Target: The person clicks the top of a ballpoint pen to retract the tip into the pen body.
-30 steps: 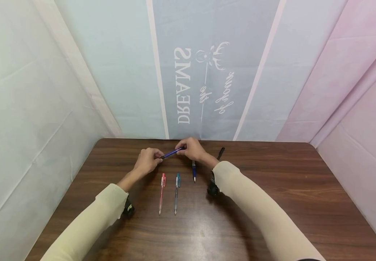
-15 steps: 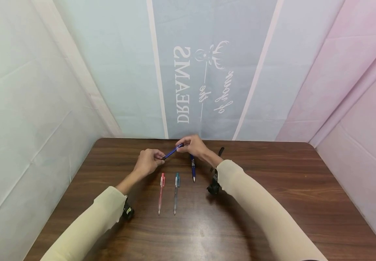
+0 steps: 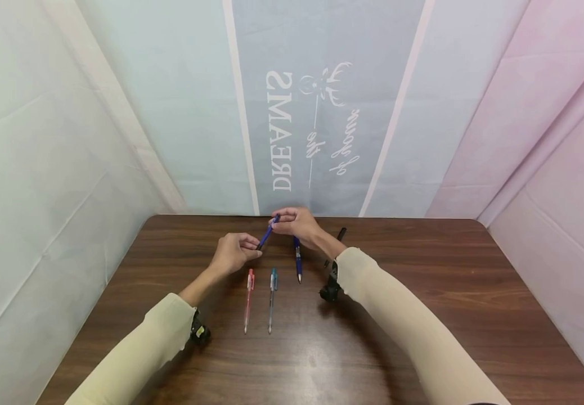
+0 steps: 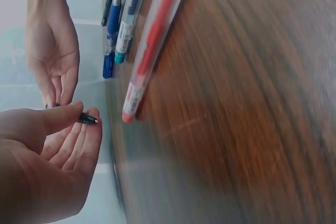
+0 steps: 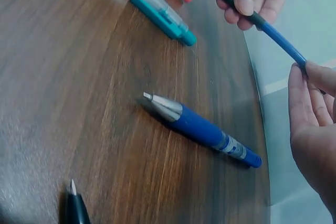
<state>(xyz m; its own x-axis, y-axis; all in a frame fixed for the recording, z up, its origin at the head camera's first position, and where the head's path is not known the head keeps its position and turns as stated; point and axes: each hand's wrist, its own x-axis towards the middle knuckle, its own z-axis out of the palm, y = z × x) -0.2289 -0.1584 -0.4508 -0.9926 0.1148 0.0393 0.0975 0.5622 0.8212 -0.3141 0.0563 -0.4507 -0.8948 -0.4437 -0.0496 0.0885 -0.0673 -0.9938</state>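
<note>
A slim blue pen (image 5: 282, 41) with a black grip and tip is held between both hands over the table's far edge. My left hand (image 3: 231, 251) pinches its black tip end between thumb and fingers. The other end is pinched by my right hand (image 3: 299, 225). In the head view the pen slants up to the right. A thicker blue pen with a silver tip (image 5: 202, 129) lies on the table below the right hand. Nearer to me lie a red pen (image 3: 248, 298) and a teal-capped pen (image 3: 272, 298), side by side.
A black pen (image 3: 342, 234) lies partly hidden behind the right wrist. The brown wooden table (image 3: 423, 292) meets a printed cloth backdrop (image 3: 317, 185) at its far edge, with cloth walls on both sides.
The held blue pen has turned steeper, its right end rising and shifting left with the right hand. The left hand has moved slightly right. The pens on the table lie as before.
</note>
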